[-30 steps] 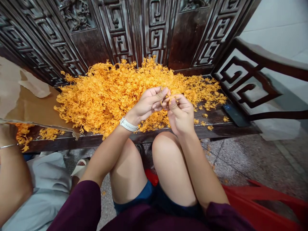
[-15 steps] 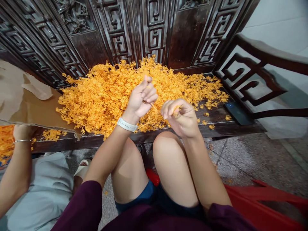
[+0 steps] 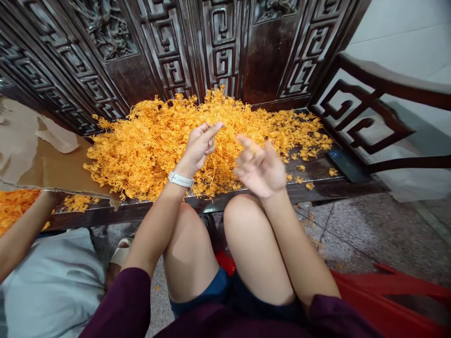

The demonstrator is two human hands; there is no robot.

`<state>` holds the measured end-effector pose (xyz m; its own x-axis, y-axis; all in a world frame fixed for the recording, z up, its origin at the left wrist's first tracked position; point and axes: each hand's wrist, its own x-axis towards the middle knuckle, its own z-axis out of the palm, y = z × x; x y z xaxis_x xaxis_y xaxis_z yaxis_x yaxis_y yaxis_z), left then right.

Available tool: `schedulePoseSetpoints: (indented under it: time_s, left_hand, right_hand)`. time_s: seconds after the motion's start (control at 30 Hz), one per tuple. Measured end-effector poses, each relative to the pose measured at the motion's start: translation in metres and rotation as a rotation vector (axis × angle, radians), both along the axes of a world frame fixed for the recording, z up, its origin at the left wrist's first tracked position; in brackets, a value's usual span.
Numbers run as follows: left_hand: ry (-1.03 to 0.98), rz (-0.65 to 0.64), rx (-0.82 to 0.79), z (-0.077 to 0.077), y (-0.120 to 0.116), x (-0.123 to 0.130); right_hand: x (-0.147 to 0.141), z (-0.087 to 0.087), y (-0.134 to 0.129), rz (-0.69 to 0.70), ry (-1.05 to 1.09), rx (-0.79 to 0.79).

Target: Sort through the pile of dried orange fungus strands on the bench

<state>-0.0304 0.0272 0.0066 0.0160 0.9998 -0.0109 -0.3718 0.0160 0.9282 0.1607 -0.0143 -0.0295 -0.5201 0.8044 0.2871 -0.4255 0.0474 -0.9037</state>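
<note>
A large heap of orange plastic flower pieces (image 3: pixel 151 150) with thin stems lies on the dark wooden bench. Over its front middle, my left hand (image 3: pixel 201 145) is closed in a pinch, thumb and index finger pointing right. Whatever sits in that pinch blends with the orange behind it. My right hand (image 3: pixel 261 169) hangs a little to the right, above my knee, apart from the left one. Its fingers are spread and smeared by motion, and I make out nothing held in them.
A cardboard sheet (image 3: pixel 70 164) leans at the left, partly hiding a co-worker's arm (image 3: pixel 26 239) by more orange pieces. A phone (image 3: pixel 347 166) lies at the bench's right end, near the carved armrest (image 3: pixel 373 108). A red plastic stool (image 3: pixel 387 300) stands lower right.
My right hand has gone from a closed grip with an orange piece to spread fingers. My left hand has lowered slightly and turned. The thin stem between my hands no longer shows.
</note>
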Motion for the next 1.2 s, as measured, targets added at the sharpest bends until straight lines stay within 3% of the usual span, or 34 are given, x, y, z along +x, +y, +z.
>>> schedulePoseSetpoints:
  time_s: [0.07, 0.1, 0.23, 0.3, 0.43, 0.53, 0.67, 0.8, 0.97, 1.2]
  left_hand:
    - [0.046, -0.007, 0.001, 0.0, 0.0, 0.0]
    - [0.075, -0.016, 0.001, -0.001, 0.0, 0.0]
    - [0.24, -0.056, 0.058, -0.005, 0.0, 0.004]
    - [0.36, -0.075, 0.155, -0.008, -0.001, 0.005]
    - [0.643, -0.191, 0.333, -0.014, -0.004, 0.006]
    - [0.772, -0.256, 0.378, -0.013, -0.006, 0.005]
    - [0.779, -0.295, 0.391, -0.014, -0.005, 0.004]
    - [0.683, -0.305, 0.442, -0.021, 0.0, 0.004]
    - [0.542, -0.377, 0.571, -0.018, 0.002, 0.005]
    - [0.38, -0.653, 0.46, -0.014, 0.002, -0.002]
  right_hand:
    - [0.006, -0.002, 0.008, -0.218, 0.082, -0.036]
    - [0.009, -0.003, 0.011, -0.26, 0.114, -0.072]
    - [0.006, -0.001, 0.009, -0.243, 0.249, -0.347]
    - [-0.002, 0.003, 0.005, -0.288, 0.254, -0.412]
    - [-0.018, 0.004, 0.001, -0.551, 0.185, -0.349]
    - [-0.021, -0.001, 0.002, -0.637, 0.146, -0.281]
    - [-0.018, -0.006, 0.004, -0.628, 0.094, -0.215]
    - [-0.014, -0.005, 0.004, -0.563, 0.116, -0.247]
    - [-0.012, 0.001, 0.001, -0.318, 0.245, -0.379]
    - [-0.009, 0.008, -0.007, -0.052, 0.247, -0.365]
